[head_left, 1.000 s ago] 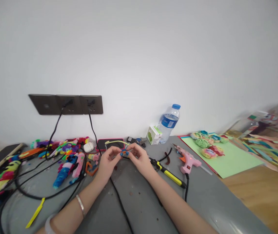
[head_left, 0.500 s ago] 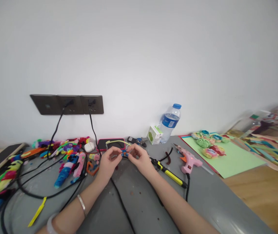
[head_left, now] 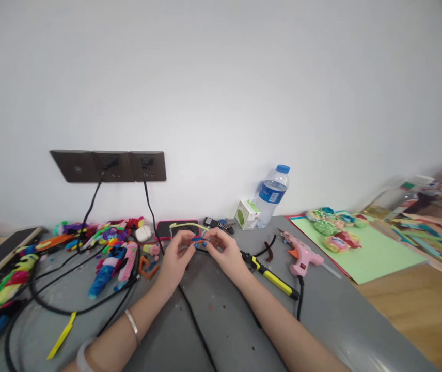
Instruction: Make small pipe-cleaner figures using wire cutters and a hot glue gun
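Note:
My left hand [head_left: 175, 257] and my right hand [head_left: 224, 249] meet over the grey table [head_left: 221, 330], fingertips pinched together. Between them sits a small blue and orange pipe-cleaner piece [head_left: 199, 241]. A pale yellow pipe cleaner [head_left: 184, 226] arcs up from the pinch toward the left, over a red-cased phone [head_left: 177, 228]. Both hands are closed on this twisted piece. My left wrist carries a silver bangle [head_left: 130, 323].
A pile of coloured pipe-cleaner figures [head_left: 107, 248] lies to the left with black cables [head_left: 85, 305] from the wall sockets [head_left: 108, 166]. Right of my hands lie yellow-handled pliers [head_left: 271, 276], a pink glue gun [head_left: 301, 254], a water bottle [head_left: 271, 195], a small green box [head_left: 246, 214] and green paper with flowers [head_left: 360, 248].
The hands stay pinched on the pipe-cleaner piece; the fingers shift only slightly. The view has drifted a little to the left.

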Demonstrator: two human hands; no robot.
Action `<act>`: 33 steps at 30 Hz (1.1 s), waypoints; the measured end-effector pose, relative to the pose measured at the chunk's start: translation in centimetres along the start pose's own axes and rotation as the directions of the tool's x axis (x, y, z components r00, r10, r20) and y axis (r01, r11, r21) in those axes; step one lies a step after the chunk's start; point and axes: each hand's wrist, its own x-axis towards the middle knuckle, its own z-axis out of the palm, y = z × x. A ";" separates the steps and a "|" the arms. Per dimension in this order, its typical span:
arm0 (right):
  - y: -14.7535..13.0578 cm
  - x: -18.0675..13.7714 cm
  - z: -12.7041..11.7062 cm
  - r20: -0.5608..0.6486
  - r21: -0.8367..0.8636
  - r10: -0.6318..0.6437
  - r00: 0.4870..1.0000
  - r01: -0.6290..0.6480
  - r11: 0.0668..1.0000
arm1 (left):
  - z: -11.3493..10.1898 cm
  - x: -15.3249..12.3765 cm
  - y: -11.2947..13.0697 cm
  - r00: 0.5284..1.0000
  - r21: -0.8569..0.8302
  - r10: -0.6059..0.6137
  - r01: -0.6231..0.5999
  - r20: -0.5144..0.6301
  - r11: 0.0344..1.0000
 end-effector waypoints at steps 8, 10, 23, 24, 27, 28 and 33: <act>0.1 0.0 0.1 0.030 0.074 0.018 0.999 -0.020 0.997 | 0.0 -0.2 0.1 0.998 0.016 -0.036 0.035 0.052 0.999; 0.2 0.0 0.1 0.036 0.078 0.010 0.999 -0.013 0.997 | 0.0 -0.3 0.0 0.996 -0.001 -0.075 0.075 0.057 0.997; -0.1 -0.1 0.1 0.028 0.020 -0.037 0.999 0.036 0.999 | 0.2 -0.4 0.9 0.993 -0.012 -0.074 0.075 0.092 0.997; -0.2 -0.1 0.1 0.030 0.014 -0.034 0.999 0.034 0.999 | 0.2 -0.4 0.9 0.993 -0.006 -0.074 0.075 0.094 0.997; -0.4 -0.2 0.1 0.035 -0.002 -0.029 0.999 0.029 1.000 | 0.2 -0.3 0.8 0.993 0.002 -0.073 0.073 0.093 0.997; -0.4 -0.2 0.1 0.036 -0.004 -0.032 0.999 0.032 0.999 | 0.2 -0.3 0.7 0.993 0.000 -0.071 0.072 0.096 0.997; -0.5 -0.2 0.2 0.043 -0.007 -0.037 0.998 0.037 0.999 | 0.2 -0.3 0.6 0.993 -0.007 -0.056 0.057 0.103 0.998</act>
